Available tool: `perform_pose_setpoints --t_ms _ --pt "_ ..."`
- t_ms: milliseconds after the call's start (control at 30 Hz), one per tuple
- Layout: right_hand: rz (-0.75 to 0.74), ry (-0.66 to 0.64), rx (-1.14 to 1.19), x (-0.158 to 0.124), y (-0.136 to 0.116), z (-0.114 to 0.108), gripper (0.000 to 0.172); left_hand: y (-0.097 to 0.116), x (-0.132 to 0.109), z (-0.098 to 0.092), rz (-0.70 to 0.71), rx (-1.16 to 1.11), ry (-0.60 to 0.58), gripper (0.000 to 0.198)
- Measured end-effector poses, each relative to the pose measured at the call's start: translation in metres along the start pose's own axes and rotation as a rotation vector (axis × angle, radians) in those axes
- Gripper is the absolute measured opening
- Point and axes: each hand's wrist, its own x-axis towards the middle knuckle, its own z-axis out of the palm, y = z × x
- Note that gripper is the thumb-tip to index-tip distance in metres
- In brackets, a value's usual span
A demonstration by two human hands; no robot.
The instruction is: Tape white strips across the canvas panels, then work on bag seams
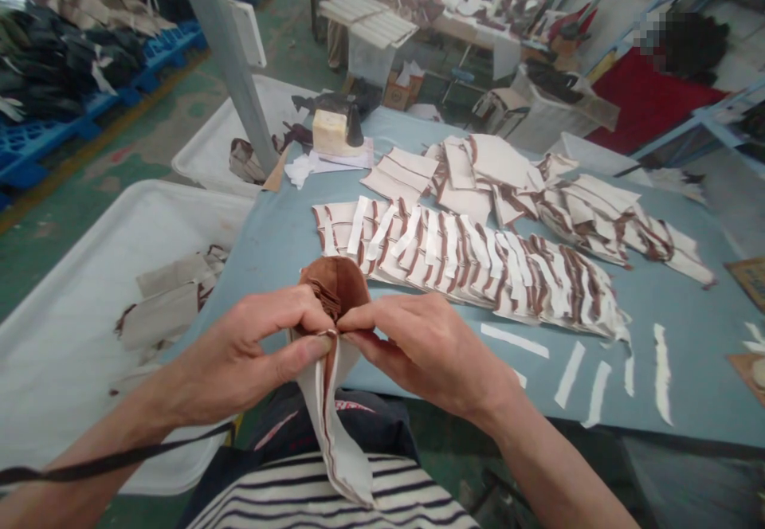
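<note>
head view: the fabric piece point(345, 453), cream with brown edging, is held in front of the wearer's body, at the near edge of the worktop point(254, 274). the left hand point(263, 346) has its thumb and forefinger pinched together on the seam, with no gap visible between them. the right hand point(412, 342) pinches the same edge from the other side. the two sets of fingertips almost meet; neither hand is nearer to the piece, as both have hold of it.

governing relation, in this inspector's judgement: the pinch point sits midway between the hands, and the seam runs away from it along the long axis of the piece. the cream tail hangs from there towards the wearer, swinging slightly to the right over the striped shirt point(263, 501). a brown flap point(347, 274) stands up on the far side of the fingers. whether the layers are level under the thumbs cannot be told.

surroundings: an overlapping row of cream pieces point(412, 246) with white strips lies beyond the hands, extending rightward. loose white strips point(570, 375) lie nearer the right hand; a white bin point(77, 306) stands beside the left arm.
</note>
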Motion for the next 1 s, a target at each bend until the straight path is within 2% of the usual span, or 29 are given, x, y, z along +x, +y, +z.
perform_pose_setpoints --t_ms 200,433,567,700,800,900,1000 --pt "-0.109 0.058 -0.152 0.001 0.002 0.006 0.020 -0.003 0.002 -0.003 0.011 -0.026 0.013 0.020" --pt "-0.185 -0.077 -0.382 0.012 -0.002 -0.001 0.031 -0.011 0.004 -0.001 -0.034 0.020 0.001 0.024" --pt "-0.173 -0.075 -0.384 0.013 0.003 0.005 0.032 -0.006 0.006 0.005 -0.119 0.055 -0.033 0.026" --pt "-0.114 -0.010 -0.284 0.005 0.013 0.021 0.022 0.000 0.006 0.014 -0.194 0.054 -0.051 0.024" --pt "-0.009 -0.012 -0.123 -0.001 0.017 0.030 0.016 0.001 0.002 0.018 -0.199 0.043 -0.081 0.022" --pt "0.168 -0.035 0.137 -0.003 0.015 0.035 0.007 0.001 -0.004 0.021 -0.137 0.072 -0.078 0.022" --pt "0.328 -0.080 0.407 -0.003 0.010 0.033 0.007 0.001 -0.010 0.021 -0.024 0.073 -0.061 0.025"
